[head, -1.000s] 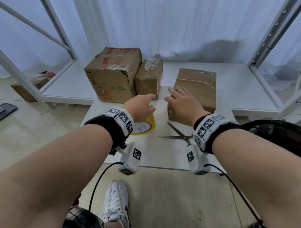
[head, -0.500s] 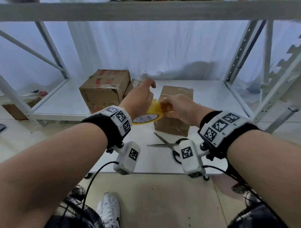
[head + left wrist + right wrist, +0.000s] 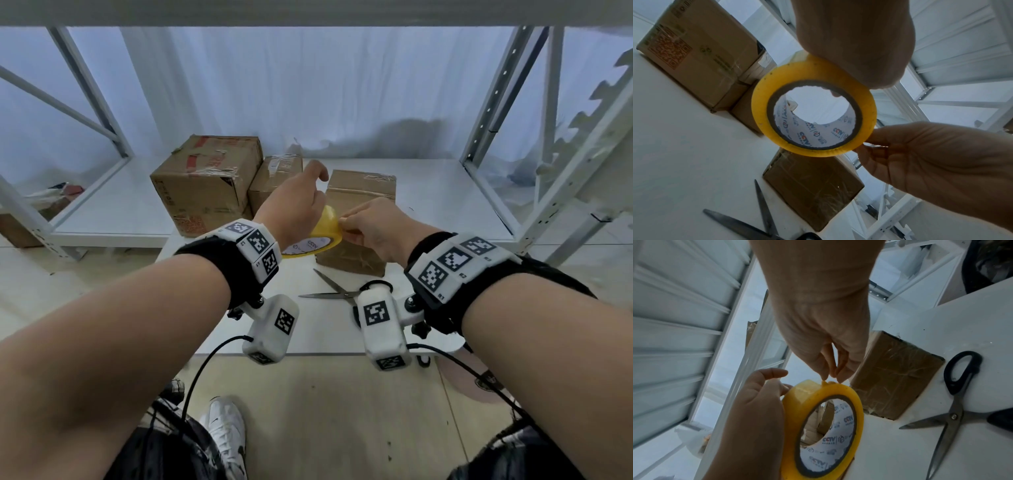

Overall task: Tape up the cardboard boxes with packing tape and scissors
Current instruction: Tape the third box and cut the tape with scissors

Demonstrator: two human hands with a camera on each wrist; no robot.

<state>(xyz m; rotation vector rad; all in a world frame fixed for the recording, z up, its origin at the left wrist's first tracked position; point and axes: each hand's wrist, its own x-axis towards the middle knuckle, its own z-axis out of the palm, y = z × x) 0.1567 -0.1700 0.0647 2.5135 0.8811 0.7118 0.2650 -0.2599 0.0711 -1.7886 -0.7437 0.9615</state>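
Left hand: curled round the yellow packing tape roll, held above the desk.
Right hand: tape edge pinched by fingertips (scissors left lying open).

We got soft, cool daylight through the curtain; wrist views ran dim, palms backlit beyond the fingertips, edges strongly bent.

On the table, the scissors lie at centre, with one box behind them at 12 o'clock. Two more boxes stand side by side at 10 o'clock. The tape roll is held above the table.
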